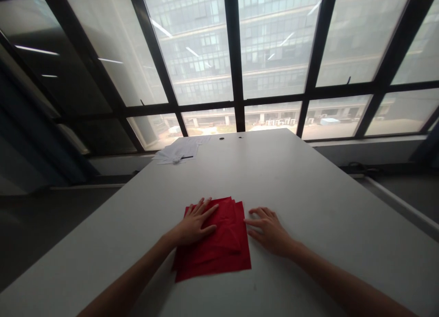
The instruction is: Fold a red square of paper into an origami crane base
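Observation:
Several thin red sheets [219,257], paper or cloth, lie in a loose, uneven stack on the white table near me. Their edges do not line up, and the top sheet is creased. My left hand [195,225] rests on the stack's left part, palm down with the fingers spread. Just to the right of the stack is my right hand [269,230], its fingers apart and slightly bent. Its fingertips are at the stack's right edge; whether they touch it I cannot tell. Neither hand grips anything.
The long white table [260,170] stretches away toward a wall of dark-framed windows [236,56]. White papers [178,150] with a dark, thin item lie at its far left. Two small dark spots show near the far edge. A blue curtain [34,129] hangs at left.

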Motion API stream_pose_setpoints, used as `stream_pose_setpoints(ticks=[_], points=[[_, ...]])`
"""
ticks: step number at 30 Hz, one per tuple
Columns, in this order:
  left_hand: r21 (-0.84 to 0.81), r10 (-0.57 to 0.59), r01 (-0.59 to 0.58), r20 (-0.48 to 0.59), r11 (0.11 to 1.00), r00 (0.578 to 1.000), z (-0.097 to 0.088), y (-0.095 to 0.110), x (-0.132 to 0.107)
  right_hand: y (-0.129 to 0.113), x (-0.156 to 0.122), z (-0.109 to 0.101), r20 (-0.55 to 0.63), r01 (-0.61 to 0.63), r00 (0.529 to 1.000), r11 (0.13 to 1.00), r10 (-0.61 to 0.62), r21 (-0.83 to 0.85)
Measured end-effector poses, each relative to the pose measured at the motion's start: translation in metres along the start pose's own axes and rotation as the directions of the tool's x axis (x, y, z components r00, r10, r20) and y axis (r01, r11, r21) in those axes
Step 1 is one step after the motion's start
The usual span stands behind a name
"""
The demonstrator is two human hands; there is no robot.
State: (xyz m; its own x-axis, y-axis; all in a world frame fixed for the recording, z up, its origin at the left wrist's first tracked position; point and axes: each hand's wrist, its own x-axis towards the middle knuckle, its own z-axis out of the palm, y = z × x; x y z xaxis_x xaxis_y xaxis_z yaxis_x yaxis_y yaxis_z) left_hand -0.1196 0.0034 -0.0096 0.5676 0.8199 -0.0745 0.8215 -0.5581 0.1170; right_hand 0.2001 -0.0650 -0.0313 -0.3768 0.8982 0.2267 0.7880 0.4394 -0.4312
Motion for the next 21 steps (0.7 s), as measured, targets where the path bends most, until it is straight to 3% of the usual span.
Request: stream_pose_setpoints(ticks=[7, 10, 12, 15, 21], points=[[-0.002, 0.114, -0.114, -0.043, 0.994, 0.993, 0.005, 0.038, 0.030, 0.000, 0.002, 0.003, -0.154, -0.046, 0.986, 0.989, 0.068, 0.141], [-0.026, 0.145, -0.150, -0.134, 0.988, 0.980, 0.008, 0.056, 0.028, -0.005, -0.001, 0.001, -0.071, 0.024, 0.997, 0.998, -0.020, 0.057], [-0.056, 0.103, -0.120, -0.241, 0.991, 0.965, 0.012, 0.063, 0.022, -0.008, -0.003, -0.002, 0.035, 0.078, 0.996, 0.997, -0.079, 0.012], [-0.072, 0.027, -0.054, -0.329, 0.996, 0.944, 0.020, 0.059, 0.009, -0.007, -0.004, -0.007, 0.135, 0.089, 0.987, 0.996, -0.087, -0.009], [0.021, 0.052, -0.048, -0.235, 0.999, 0.971, 0.029, 0.029, -0.010, 0.007, -0.002, -0.020, 0.230, 0.035, 0.973, 0.998, -0.024, -0.043]])
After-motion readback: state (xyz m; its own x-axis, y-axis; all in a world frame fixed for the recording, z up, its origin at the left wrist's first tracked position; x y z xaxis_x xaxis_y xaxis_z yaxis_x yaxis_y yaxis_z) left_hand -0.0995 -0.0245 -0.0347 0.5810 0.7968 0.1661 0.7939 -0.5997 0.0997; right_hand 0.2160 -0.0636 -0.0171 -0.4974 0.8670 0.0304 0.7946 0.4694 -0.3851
